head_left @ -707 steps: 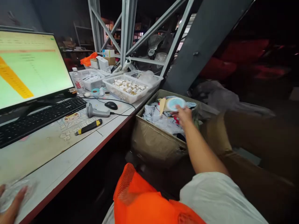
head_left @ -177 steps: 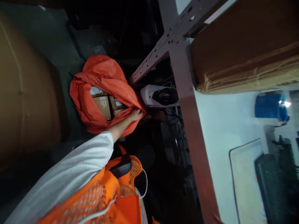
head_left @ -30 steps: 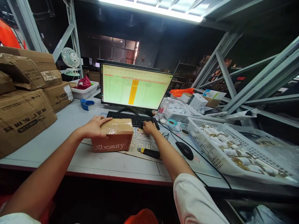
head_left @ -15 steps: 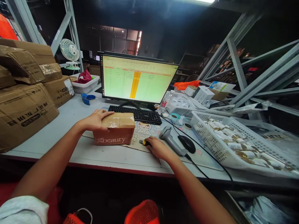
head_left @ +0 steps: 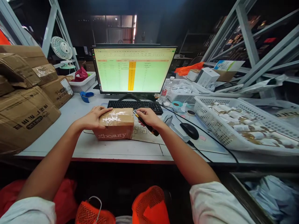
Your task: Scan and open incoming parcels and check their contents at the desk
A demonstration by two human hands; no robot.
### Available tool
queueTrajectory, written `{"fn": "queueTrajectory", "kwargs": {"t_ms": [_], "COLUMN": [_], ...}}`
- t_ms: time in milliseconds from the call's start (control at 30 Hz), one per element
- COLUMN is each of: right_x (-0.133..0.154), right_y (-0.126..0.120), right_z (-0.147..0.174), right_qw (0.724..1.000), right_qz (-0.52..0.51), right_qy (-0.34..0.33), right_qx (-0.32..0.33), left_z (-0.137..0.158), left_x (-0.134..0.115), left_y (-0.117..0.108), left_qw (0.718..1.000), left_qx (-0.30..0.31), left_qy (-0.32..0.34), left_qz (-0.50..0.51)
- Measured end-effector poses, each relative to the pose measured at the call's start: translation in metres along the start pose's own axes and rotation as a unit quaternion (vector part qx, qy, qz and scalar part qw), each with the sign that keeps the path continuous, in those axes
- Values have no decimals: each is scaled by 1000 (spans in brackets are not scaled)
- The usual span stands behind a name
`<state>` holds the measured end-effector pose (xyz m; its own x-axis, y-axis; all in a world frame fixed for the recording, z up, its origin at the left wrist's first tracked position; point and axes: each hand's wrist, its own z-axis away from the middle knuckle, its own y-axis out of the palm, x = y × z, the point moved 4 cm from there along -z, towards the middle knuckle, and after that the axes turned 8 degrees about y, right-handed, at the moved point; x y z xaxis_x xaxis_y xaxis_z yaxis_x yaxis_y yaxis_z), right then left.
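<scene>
A small taped cardboard box [head_left: 116,123] printed "beauty" rests on the desk in front of the keyboard [head_left: 149,107]. My left hand [head_left: 93,118] grips its left end, with fingers over the top and the thumb along the front edge. In my right hand [head_left: 147,117] is a black and yellow utility knife [head_left: 147,125]. Its tip is at the top right edge of the box; whether it touches the tape I cannot tell. A grey barcode scanner [head_left: 176,128] lies to the right of my right hand, beside a black mouse [head_left: 189,131].
Large cardboard boxes [head_left: 25,115] are stacked at the left. A monitor [head_left: 135,70] stands behind the keyboard. To the right, a white basket [head_left: 210,130] holds several small bottles. Black cables [head_left: 217,147] cross the desk near the mouse. A tape roll [head_left: 177,105] lies behind the scanner.
My right hand has lifted the utility knife off the desk mat and brought it up to the right end of the box. My left hand stays on the box.
</scene>
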<state>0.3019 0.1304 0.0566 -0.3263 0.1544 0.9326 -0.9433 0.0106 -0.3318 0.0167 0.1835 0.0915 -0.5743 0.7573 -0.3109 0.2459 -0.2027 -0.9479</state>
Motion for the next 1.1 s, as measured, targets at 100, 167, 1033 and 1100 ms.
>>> {"fn": "queueTrajectory", "kwargs": {"t_ms": [100, 167, 1033, 1100], "right_x": [1, 1, -11, -10], "right_y": [0, 1, 15, 13], "right_z": [5, 9, 65, 61], "right_qw": [1000, 1000, 1000, 999], "right_qz": [-9, -7, -1, 1], "right_qy": [12, 10, 25, 24], "right_qx": [3, 4, -12, -28], "left_z": [-1, -2, 0, 12], "left_x": [0, 0, -3, 3], "left_y": [1, 1, 1, 2], "left_qw": [1000, 1000, 999, 992], "left_qx": [-1, 1, -19, -77], "left_qy": [1, -2, -32, -6], "left_qz": [-6, -10, 22, 102]}}
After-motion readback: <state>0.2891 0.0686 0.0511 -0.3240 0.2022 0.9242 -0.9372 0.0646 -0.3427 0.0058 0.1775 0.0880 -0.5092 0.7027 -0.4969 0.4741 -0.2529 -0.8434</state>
